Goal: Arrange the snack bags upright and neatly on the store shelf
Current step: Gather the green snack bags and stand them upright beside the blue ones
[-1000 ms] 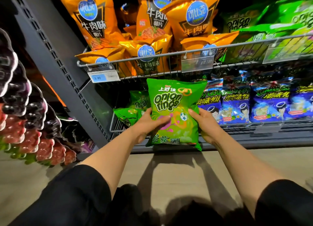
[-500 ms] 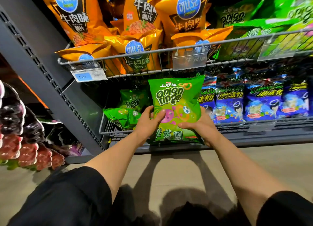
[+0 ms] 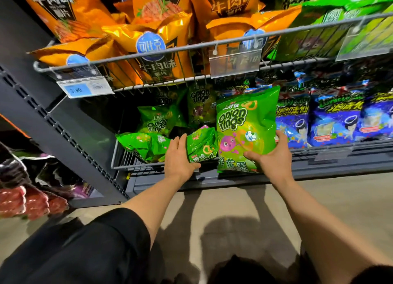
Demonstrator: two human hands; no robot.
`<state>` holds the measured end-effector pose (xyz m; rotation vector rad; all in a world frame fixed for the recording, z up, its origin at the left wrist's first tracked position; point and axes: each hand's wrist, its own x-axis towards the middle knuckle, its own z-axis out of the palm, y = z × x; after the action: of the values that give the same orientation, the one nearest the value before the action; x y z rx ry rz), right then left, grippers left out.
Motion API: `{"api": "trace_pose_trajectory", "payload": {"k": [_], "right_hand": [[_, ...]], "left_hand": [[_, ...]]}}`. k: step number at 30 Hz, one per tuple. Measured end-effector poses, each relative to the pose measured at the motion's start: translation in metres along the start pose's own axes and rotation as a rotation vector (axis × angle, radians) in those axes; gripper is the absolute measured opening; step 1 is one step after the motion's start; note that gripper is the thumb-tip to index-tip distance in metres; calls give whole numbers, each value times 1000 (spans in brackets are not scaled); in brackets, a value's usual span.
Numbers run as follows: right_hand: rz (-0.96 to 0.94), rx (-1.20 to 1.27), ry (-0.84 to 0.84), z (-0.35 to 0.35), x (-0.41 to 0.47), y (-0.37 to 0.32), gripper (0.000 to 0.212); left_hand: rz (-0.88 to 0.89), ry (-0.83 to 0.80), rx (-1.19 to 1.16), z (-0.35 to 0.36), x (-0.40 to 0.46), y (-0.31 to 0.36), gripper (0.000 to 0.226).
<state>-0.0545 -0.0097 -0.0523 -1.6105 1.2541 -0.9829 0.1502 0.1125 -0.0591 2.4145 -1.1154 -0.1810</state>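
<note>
The right hand (image 3: pixel 274 158) grips a green onion-ring bag (image 3: pixel 244 128) by its lower right edge, thumb across the front, fingers behind. The bag stands upright, leaning slightly, at the front of the lower wire basket (image 3: pixel 119 158), just left of the blue bags (image 3: pixel 338 118). The left hand (image 3: pixel 177 156) holds a smaller, tilted green bag (image 3: pixel 201 144) just left of the big one, thumb under its lower edge and fingers lying along its left side.

Further in the same basket lie more green bags: a crumpled one (image 3: pixel 144 145) on its side at the front left, one (image 3: pixel 157 120) leaning behind it, and another (image 3: pixel 201 105) upright in the shade at the back.

The upper wire basket (image 3: pixel 191 47) holds orange chip bags (image 3: pixel 157 49) on the left and green bags (image 3: pixel 319 24) on the right. A price tag (image 3: pixel 85 88) hangs from its left front.
</note>
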Motion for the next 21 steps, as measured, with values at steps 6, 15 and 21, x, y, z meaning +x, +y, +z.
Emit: {"api": "trace_pose_trajectory", "payload": {"k": [6,15,21], "right_hand": [[-1,30,-13,6,15,10,98],[44,30,-76,7,27,11,98],[-14,86,-48,21,33,-16,89]], "left_hand": [[51,9,209,15,20,-6,96],[36,199,-250,-38,69,-16,38],[-78,199,-449,-64,85,-45,29]]}}
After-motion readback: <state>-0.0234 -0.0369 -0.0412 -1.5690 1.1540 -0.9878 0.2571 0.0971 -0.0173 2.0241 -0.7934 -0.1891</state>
